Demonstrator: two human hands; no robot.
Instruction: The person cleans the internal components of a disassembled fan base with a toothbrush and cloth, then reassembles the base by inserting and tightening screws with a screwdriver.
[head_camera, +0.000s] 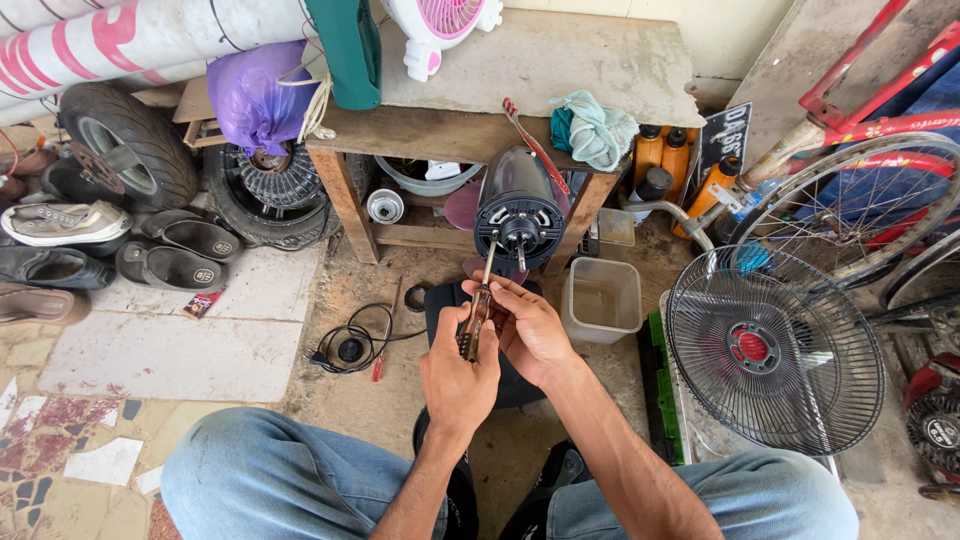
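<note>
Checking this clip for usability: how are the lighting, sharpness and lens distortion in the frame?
Head view: even, soft daylight with faint shadows and no harsh glare; left hand, right hand, screwdriver and fan motor are sharp; wide-angle lens bends the edges, curving the striped pipe and stretching the fan grille.

both hands (495, 345) together, fingers (490, 292) curled, forearms converging

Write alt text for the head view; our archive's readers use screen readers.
Seen from above, a seated person's left hand and right hand hold a screwdriver against a black fan motor. A wire fan guard lies to the right, a clear plastic tub between them.
</note>
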